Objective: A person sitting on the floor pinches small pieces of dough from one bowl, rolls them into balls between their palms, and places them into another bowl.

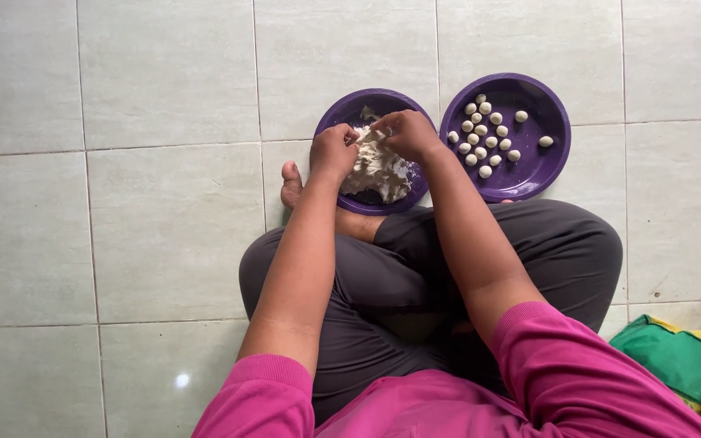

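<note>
While the dough lump (376,169) sits in the left purple plate (330,122), it is pinched by the left hand (333,152) and right hand (406,134) | soft, sticky, best taken at the top edge | small balls (484,134) are kept in the right purple plate (549,166).

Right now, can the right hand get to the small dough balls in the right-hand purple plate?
Probably yes. The right hand is on the dough lump in the left purple plate, right beside the right purple plate. The dough balls lie uncovered, with nothing between them and the hand.
</note>
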